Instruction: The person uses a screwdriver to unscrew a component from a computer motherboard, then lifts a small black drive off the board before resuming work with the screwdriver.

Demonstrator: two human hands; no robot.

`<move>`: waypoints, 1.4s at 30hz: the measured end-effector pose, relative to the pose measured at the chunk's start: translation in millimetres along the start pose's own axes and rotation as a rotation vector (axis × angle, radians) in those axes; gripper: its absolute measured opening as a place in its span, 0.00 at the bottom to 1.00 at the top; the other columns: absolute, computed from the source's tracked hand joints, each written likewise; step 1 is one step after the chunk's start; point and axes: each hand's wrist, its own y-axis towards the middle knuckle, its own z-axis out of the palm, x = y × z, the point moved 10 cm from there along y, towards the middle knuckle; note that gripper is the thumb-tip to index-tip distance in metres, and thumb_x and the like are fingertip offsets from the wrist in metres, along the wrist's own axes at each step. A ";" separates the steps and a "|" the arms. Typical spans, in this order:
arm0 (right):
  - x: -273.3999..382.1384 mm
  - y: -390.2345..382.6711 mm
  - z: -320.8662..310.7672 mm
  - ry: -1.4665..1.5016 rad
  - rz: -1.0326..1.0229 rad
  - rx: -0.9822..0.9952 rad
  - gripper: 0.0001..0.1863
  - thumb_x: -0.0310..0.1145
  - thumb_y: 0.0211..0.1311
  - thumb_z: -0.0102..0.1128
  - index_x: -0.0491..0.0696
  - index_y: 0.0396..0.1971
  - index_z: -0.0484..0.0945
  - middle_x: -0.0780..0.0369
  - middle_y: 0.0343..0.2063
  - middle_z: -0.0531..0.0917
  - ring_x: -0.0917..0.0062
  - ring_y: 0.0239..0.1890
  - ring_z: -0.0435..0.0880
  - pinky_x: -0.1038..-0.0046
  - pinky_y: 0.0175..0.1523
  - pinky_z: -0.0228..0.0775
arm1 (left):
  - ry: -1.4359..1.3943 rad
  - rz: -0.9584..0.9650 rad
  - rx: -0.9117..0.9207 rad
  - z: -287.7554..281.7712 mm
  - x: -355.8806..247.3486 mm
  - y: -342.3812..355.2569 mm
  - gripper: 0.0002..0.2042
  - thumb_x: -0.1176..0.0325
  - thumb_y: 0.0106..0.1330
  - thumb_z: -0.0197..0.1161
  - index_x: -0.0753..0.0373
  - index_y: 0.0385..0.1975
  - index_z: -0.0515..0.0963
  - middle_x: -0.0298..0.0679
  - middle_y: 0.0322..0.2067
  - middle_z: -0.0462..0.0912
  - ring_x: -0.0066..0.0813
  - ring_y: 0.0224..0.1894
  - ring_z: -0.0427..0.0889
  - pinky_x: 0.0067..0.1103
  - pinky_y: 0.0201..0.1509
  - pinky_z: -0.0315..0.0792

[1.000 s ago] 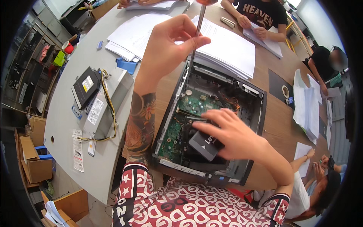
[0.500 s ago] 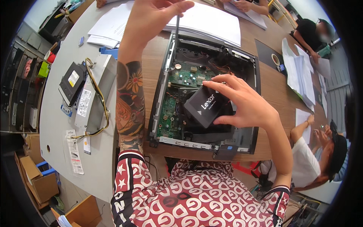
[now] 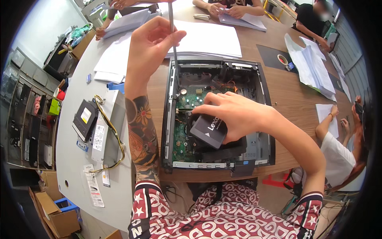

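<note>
My right hand [image 3: 240, 115] is closed on a flat black solid-state drive [image 3: 207, 133], thumb at one edge and fingers over the far side. The drive is tilted above a dark bracket inside an open computer case [image 3: 264, 139]. Below it shows part of the green motherboard [image 3: 179, 153]; my hand hides some of the interior. My left hand [image 3: 153, 47], raised over the case's far left corner, pinches the thin metal shaft of a long screwdriver [image 3: 171, 18]. The shaft runs down to the case's left edge; its upper end leaves the picture.
Left of the case lie a metal power supply [image 3: 104, 129] with bundled cables and a black optical drive [image 3: 84, 119]. Paper stacks [image 3: 211, 40] lie beyond the case. A tape roll [image 3: 282, 59] is at the right. Other people handle papers around the table.
The view has shifted, so the case and table sit lower. My left hand now grips lower along the screwdriver, with shaft showing above it. My right fingers curl further over the drive.
</note>
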 end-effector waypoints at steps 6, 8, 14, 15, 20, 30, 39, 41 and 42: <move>-1.0 -12.7 -7.6 0.012 -0.056 -0.261 0.45 0.45 0.33 0.77 0.51 0.59 0.70 0.57 0.45 0.74 0.62 0.46 0.77 0.63 0.52 0.69 | 0.052 0.171 -0.076 1.7 -6.0 1.2 0.08 0.69 0.60 0.72 0.64 0.28 0.80 0.33 0.23 0.84 0.17 0.26 0.82 0.16 0.34 0.73; -6.8 -11.8 -8.3 0.072 -0.032 -0.281 0.46 0.44 0.32 0.77 0.51 0.59 0.71 0.57 0.45 0.74 0.61 0.45 0.78 0.63 0.51 0.69 | 0.061 0.149 -0.058 4.9 -5.6 1.9 0.08 0.69 0.60 0.72 0.64 0.29 0.79 0.34 0.25 0.83 0.17 0.28 0.81 0.16 0.36 0.74; -4.7 -4.2 -11.6 0.157 0.062 -0.301 0.46 0.42 0.29 0.78 0.49 0.58 0.72 0.56 0.45 0.74 0.59 0.46 0.77 0.62 0.54 0.69 | 0.073 0.135 -0.028 4.5 -8.8 1.8 0.09 0.69 0.61 0.72 0.65 0.29 0.78 0.34 0.26 0.83 0.18 0.29 0.81 0.16 0.36 0.75; -3.5 -3.4 -11.9 0.158 0.062 -0.301 0.46 0.42 0.29 0.78 0.49 0.58 0.72 0.56 0.45 0.74 0.59 0.46 0.77 0.62 0.54 0.69 | 0.082 0.138 -0.025 5.1 -9.0 2.0 0.09 0.69 0.61 0.72 0.65 0.29 0.78 0.34 0.25 0.83 0.18 0.29 0.81 0.16 0.36 0.75; -2.4 -1.5 -12.3 0.084 0.038 -0.302 0.46 0.43 0.29 0.78 0.49 0.58 0.72 0.55 0.46 0.73 0.58 0.48 0.76 0.61 0.57 0.67 | 0.103 0.115 -0.039 5.6 -5.1 3.5 0.09 0.68 0.61 0.72 0.65 0.29 0.78 0.34 0.26 0.83 0.18 0.30 0.81 0.16 0.37 0.75; 0.4 -2.9 -4.4 0.078 -0.055 -0.290 0.45 0.40 0.34 0.77 0.48 0.59 0.69 0.54 0.48 0.71 0.57 0.51 0.74 0.60 0.60 0.66 | 0.152 0.126 -0.025 7.0 -7.5 1.5 0.09 0.70 0.62 0.71 0.66 0.31 0.78 0.35 0.28 0.83 0.21 0.31 0.82 0.18 0.40 0.75; -69.3 -34.4 -38.8 0.811 0.094 -0.489 0.37 0.27 0.49 0.74 0.43 0.60 0.67 0.59 0.57 0.74 0.75 0.54 0.77 0.70 0.59 0.72 | 0.089 0.173 -0.048 3.8 -10.3 1.2 0.09 0.70 0.60 0.72 0.65 0.28 0.78 0.34 0.24 0.83 0.18 0.28 0.82 0.16 0.34 0.73; -88.4 -41.2 -37.8 0.958 0.169 -0.539 0.36 0.27 0.50 0.72 0.43 0.62 0.67 0.58 0.56 0.76 0.76 0.53 0.79 0.71 0.59 0.72 | 0.079 0.155 -0.055 3.1 -11.4 0.0 0.09 0.70 0.60 0.72 0.65 0.29 0.78 0.34 0.24 0.83 0.17 0.28 0.82 0.15 0.33 0.73; -92.9 -44.6 -40.8 0.971 0.195 -0.598 0.29 0.30 0.55 0.72 0.42 0.56 0.72 0.60 0.48 0.81 0.81 0.48 0.80 0.76 0.52 0.75 | 0.087 0.157 -0.058 4.0 -11.5 -0.8 0.08 0.70 0.60 0.71 0.65 0.29 0.78 0.34 0.24 0.83 0.17 0.28 0.82 0.14 0.33 0.72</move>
